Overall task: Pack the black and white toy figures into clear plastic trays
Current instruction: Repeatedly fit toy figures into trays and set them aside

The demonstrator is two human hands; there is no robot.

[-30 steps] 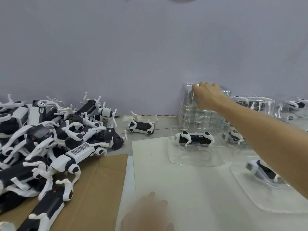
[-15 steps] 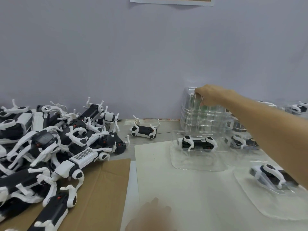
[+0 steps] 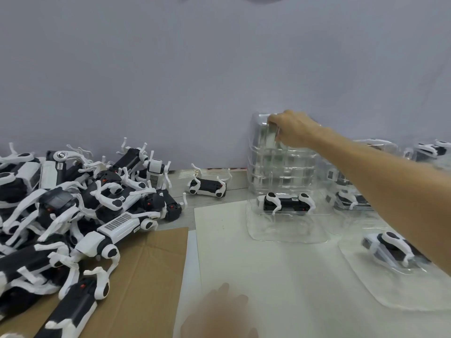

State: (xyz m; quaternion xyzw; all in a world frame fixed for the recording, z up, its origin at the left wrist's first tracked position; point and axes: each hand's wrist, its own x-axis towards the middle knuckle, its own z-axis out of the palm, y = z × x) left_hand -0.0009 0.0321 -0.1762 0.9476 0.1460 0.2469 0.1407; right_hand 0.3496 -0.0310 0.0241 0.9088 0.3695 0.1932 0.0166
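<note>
A heap of black and white toy figures covers the left of the table. One figure lies alone near the wall. A tall stack of clear plastic trays stands against the wall, and my right hand grips the top tray's rim with curled fingers. In front of the stack a clear tray holds one figure. Another tray at the right holds a figure. My left hand is a blur at the bottom edge, fingers spread flat on the white sheet.
Brown cardboard lies under the heap's front edge, beside a white sheet. More clear trays with figures sit behind my right arm and at the far right. A plain grey wall closes the back.
My right hand has curled its fingers over the top tray's rim. The left hand stays low on the white sheet. The view has shifted slightly.
</note>
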